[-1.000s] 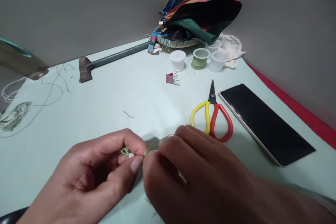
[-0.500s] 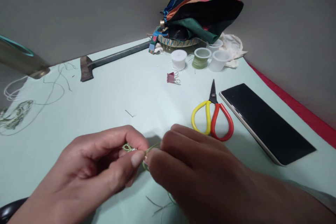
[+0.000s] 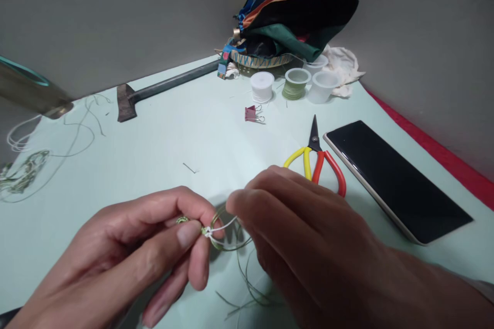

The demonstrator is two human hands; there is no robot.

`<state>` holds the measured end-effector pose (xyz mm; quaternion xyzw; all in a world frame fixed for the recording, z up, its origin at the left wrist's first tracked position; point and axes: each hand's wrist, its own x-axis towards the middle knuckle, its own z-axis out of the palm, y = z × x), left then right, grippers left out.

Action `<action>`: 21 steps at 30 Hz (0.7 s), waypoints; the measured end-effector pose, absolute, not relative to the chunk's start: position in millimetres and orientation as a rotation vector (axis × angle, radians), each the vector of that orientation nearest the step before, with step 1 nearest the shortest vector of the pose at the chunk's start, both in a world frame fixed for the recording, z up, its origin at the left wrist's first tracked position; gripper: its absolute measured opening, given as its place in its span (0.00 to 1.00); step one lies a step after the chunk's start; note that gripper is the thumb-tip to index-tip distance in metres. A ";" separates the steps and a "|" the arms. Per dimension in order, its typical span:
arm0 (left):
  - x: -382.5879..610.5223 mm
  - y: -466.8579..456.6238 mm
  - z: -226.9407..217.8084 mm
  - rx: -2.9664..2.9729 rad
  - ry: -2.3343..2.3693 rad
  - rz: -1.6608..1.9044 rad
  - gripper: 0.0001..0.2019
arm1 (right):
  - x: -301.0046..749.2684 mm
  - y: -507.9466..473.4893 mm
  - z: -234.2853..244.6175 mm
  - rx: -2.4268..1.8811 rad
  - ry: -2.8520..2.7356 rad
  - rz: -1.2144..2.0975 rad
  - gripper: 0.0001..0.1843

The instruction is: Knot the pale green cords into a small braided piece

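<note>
While left hand pinches small green knotted cord piece between thumb and fingers, right hand sits just beside it, fingers curled close to white cord; whether it grips cord, cannot tell. Green cord strands hang below, over pale green surface. Past right hand: red-and-yellow-handled scissors, black phone. Farther out: pink binder clip, white spool, green thread spool.

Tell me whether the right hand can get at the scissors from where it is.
Probably yes: the right hand sits just in front of the scissors, hiding part of their red and yellow handles from this view, and nothing shows between them.
</note>
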<state>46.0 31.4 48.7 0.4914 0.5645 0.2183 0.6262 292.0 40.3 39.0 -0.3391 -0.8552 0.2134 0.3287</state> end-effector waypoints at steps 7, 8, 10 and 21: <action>34.6 25.5 41.2 1.102 1.387 0.487 0.14 | 295.6 32.9 39.2 -0.954 -2.166 0.586 0.13; 33.7 24.4 40.6 1.094 1.387 0.496 0.14 | 295.0 32.8 38.6 -0.979 -2.186 0.582 0.13; 32.8 22.5 40.4 1.102 1.376 0.510 0.14 | 293.7 34.0 36.5 -0.955 -2.206 0.585 0.13; 38.0 26.7 42.2 1.089 1.343 0.520 0.16 | 287.6 35.9 34.2 -0.928 -2.147 0.742 0.13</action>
